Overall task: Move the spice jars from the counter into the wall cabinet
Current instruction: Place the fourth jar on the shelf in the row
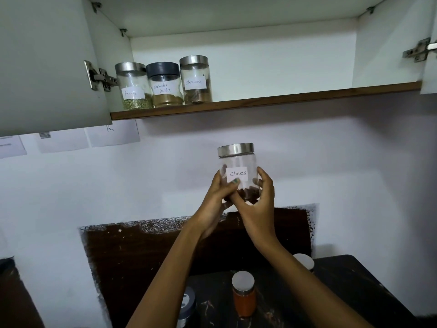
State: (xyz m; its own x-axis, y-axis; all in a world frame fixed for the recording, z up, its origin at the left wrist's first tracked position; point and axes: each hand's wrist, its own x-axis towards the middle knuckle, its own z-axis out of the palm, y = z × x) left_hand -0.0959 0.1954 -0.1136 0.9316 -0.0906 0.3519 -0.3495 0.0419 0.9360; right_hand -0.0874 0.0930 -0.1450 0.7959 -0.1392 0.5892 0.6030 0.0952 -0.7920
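Cloves jar (237,171) up in both our hands, below the cabinet shelf (264,100)

Left hand (216,200) and right hand (256,204) both wrap its base; fennel (133,87), coriander (165,85) and cinnamon (195,79) jars sit on that shelf's left end.

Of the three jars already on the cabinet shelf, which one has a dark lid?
The middle one, the coriander powder jar. The fennel jar and cinnamon jar beside it have silver metal lids.

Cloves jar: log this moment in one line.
cloves jar | held by left hand and right hand | below shelf | three jars shelved | more on counter
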